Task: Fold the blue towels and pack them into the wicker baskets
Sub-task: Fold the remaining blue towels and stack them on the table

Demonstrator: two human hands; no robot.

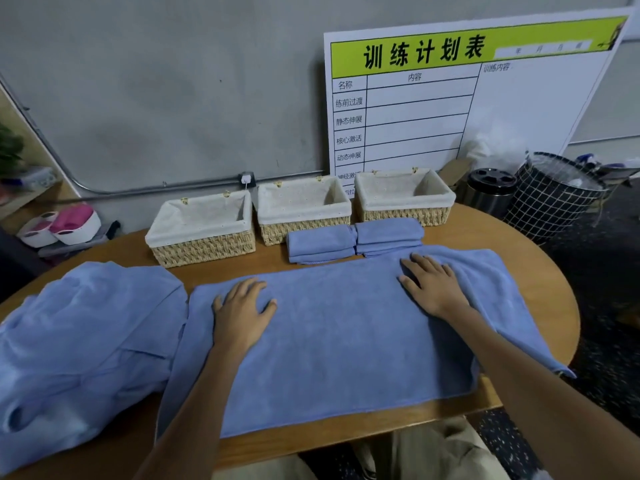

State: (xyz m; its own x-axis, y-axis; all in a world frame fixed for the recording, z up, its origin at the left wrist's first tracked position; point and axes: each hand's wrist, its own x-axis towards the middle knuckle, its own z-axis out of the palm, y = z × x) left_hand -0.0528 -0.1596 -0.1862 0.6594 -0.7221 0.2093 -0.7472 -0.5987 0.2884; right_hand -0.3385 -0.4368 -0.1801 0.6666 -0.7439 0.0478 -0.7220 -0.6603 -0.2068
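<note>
Beyond the fingertips, three lined baskets (202,233) (304,211) (403,199) stand in a row at the far edge of the bench (540,268), with two folded towels (322,244) (389,235) just before the middle and right ones. A loose towel heap (83,341) lies outside the left hand. A board (485,98) leans on the wall behind. Both hands rest flat on the spread towel (339,341): left fingers (249,289) and right fingers (424,268) are straight, slightly fanned, pressing the cloth, gripping nothing.

Three wicker baskets (202,233), two folded towels (320,242), two unfolded towels (343,341), two hands (242,313).
</note>
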